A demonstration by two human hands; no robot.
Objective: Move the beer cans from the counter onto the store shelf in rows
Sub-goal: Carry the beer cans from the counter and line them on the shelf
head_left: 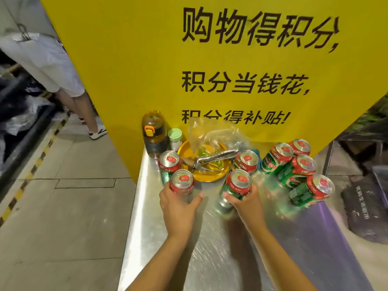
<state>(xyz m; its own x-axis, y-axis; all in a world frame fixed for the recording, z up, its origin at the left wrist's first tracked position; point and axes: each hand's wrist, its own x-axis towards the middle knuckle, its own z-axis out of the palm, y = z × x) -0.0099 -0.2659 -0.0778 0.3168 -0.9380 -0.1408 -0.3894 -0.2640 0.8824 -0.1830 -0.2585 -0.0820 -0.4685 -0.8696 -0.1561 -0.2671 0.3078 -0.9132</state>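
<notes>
Several green-and-red beer cans stand on a shiny metal counter [210,238] below a yellow sign. My left hand [178,206] grips the near-left can [181,182]; another can [169,162] stands just behind it. My right hand [244,201] grips the near-middle can [238,183], with one more can [246,161] behind that. A cluster of several cans [294,164] stands at the right side of the counter. No store shelf is in view.
A yellow plate [210,177] with metal tongs [212,159] and a plastic bag sits between the cans. A brown water bottle [154,133] and a small green-lidded jar [176,138] stand at the back left. A person stands on the tiled aisle at left.
</notes>
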